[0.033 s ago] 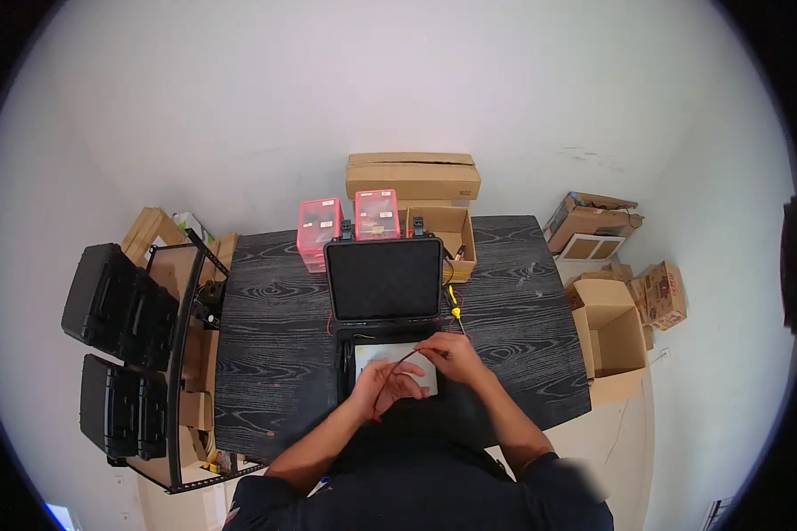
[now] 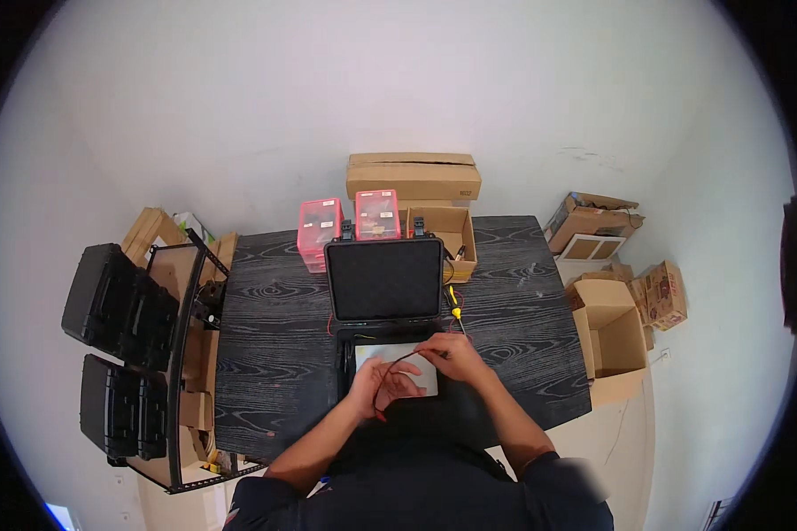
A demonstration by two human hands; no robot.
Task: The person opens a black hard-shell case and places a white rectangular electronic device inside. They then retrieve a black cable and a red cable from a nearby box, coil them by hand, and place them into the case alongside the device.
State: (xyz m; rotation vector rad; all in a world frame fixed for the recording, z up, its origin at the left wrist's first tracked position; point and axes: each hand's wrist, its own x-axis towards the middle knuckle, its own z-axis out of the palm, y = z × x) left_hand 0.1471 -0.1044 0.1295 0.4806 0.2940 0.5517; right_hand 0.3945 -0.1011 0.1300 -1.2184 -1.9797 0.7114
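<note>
Over the open black hard case on the table, both my hands handle a thin red-and-black wire. My right hand pinches its upper end between thumb and fingers. From there the wire bows down to the left across my left hand, whose loosely curled fingers hold it. A red tip hangs below that palm; its exact kind is too small to tell. Beneath my hands lies a pale flat panel inside the case, partly covered by them. The foam-lined lid stands raised behind.
A yellow-handled screwdriver lies right of the lid on the dark wood-grain table. Behind stand red-framed clear drawer boxes and an open cardboard box. Black cases sit on the left rack; cardboard boxes stand right.
The wire's hanging red end has shifted very slightly. Both hands stay nearly in place, still on the wire.
</note>
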